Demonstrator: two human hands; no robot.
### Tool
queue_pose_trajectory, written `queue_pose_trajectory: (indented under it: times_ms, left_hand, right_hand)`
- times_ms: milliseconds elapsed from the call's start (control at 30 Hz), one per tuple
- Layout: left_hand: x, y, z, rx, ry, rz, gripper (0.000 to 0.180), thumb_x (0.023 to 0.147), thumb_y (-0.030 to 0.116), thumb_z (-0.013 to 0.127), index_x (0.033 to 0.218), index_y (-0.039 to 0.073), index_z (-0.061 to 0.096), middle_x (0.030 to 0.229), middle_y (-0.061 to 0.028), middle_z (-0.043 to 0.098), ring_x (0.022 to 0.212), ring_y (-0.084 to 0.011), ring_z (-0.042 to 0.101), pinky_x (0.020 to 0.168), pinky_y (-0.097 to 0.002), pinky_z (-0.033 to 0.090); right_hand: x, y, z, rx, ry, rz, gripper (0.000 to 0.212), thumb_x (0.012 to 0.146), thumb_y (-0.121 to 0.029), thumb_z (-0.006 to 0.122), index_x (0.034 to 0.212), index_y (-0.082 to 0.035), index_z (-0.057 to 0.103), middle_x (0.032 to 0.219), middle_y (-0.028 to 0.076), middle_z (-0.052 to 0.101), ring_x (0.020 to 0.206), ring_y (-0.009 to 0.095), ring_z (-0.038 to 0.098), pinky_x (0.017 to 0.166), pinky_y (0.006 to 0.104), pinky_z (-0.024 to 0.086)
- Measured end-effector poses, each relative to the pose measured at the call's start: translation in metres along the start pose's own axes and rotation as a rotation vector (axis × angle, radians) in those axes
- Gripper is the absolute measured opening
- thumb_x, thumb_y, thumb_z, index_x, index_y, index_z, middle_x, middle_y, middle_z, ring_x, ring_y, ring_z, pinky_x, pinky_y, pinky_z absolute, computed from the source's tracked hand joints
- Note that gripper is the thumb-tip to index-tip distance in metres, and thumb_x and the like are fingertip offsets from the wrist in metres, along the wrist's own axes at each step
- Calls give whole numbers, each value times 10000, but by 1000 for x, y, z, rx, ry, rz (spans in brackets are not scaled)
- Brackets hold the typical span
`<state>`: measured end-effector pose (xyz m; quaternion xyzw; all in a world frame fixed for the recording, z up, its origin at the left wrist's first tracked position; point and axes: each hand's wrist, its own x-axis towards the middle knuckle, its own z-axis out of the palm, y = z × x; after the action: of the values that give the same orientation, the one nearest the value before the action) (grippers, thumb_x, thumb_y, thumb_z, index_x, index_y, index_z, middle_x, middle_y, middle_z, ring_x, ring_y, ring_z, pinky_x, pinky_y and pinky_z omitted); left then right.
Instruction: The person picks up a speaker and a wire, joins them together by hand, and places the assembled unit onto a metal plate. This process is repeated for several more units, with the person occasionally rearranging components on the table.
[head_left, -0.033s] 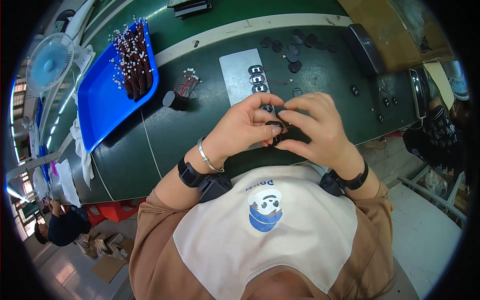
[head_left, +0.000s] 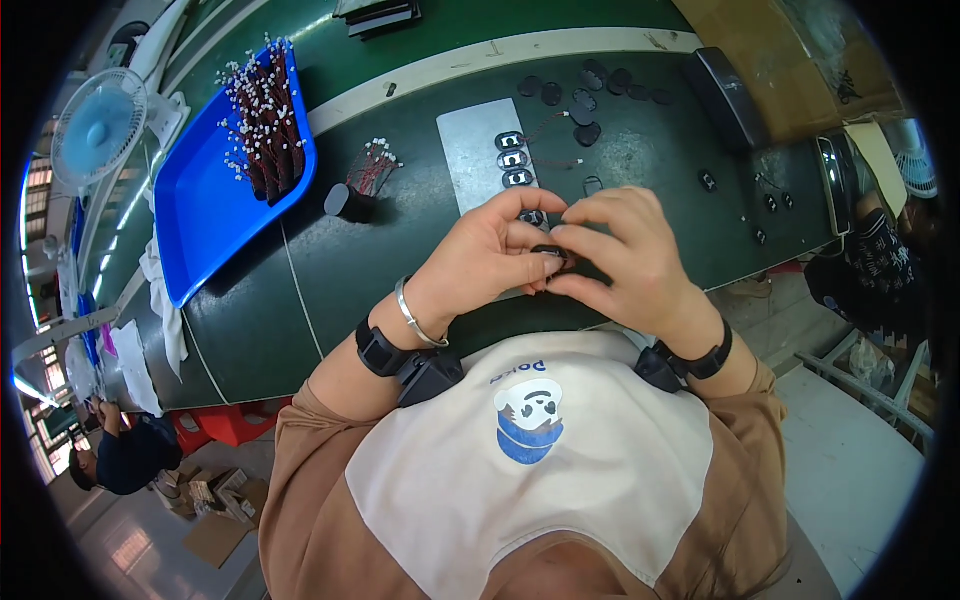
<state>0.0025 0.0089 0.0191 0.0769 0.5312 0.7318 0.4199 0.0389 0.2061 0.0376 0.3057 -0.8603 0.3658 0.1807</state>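
Observation:
My left hand [head_left: 487,250] pinches a small black oval part [head_left: 549,252] between thumb and forefinger. From the other side my right hand [head_left: 632,250] meets it, its fingers curled and its fingertips close against the part. What lies between those right fingertips is too small to make out. Beyond my hands lies a pale metal plate [head_left: 470,150], bearing a row of black oval parts with shiny middles [head_left: 513,159] along its right edge. Thin red wires with white ends [head_left: 560,162] run out from two of them. My left hand partly covers the plate's near end.
Several black oval pieces [head_left: 588,133] lie beyond the plate. To the left stand a black cylinder [head_left: 347,203] beside red wires [head_left: 373,165] and a blue tray [head_left: 200,235] of bundled wires. A dark box [head_left: 724,98] and small black parts [head_left: 709,181] are at right.
The right fingertips have shifted slightly left, closer to the left thumb. The red wire between the hands and the dark piece under the left thumb no longer show as plainly.

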Motion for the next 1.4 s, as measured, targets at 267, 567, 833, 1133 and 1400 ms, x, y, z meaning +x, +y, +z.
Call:
queue_pose_trajectory:
  times_ms: [267, 567, 833, 1133, 1400]
  left_hand:
    - [-5, 10, -5, -156, -154, -246, 352, 869, 78, 601, 1189, -46, 522, 959, -140, 656, 769, -174, 664, 681, -254, 556]
    - [2, -4, -12, -143, -400, -335, 283, 841, 69, 630, 1086, -64, 582, 961, -157, 653, 786, -197, 672, 681, -268, 564]
    - [5, -13, -22, -434, -397, -141, 336, 790, 36, 673, 1097, -45, 562, 955, -186, 643, 763, -212, 673, 685, -293, 568]
    - [1, -5, -22, -591, -331, -76, 290, 840, 45, 615, 1109, -41, 552, 996, -243, 622, 764, -261, 682, 700, -345, 579]
    - [-4, -7, -22, -549, -311, -86, 275, 847, 50, 608, 1103, -37, 557, 996, -249, 621, 767, -264, 682, 703, -349, 579]
  right_hand:
    - [-10, 2, 0, 27, -33, -105, 297, 581, -134, 770, 836, -51, 643, 850, 51, 578, 782, 240, 552, 705, 378, 418]
    - [-1, 0, -10, 93, -133, -259, 306, 609, -180, 771, 859, -48, 657, 875, 50, 594, 788, 227, 556, 725, 367, 427]
    - [26, 44, -26, 92, 101, 369, 247, 706, -163, 741, 894, -32, 647, 842, 69, 587, 731, 226, 570, 692, 335, 465]
    - [60, 99, 6, -421, -280, 462, 203, 703, -133, 701, 857, -21, 630, 838, 115, 592, 720, 284, 593, 663, 375, 483]
    - [53, 104, -12, -265, -448, 62, 189, 691, -48, 647, 880, -50, 640, 895, 89, 595, 862, 294, 571, 718, 383, 464]
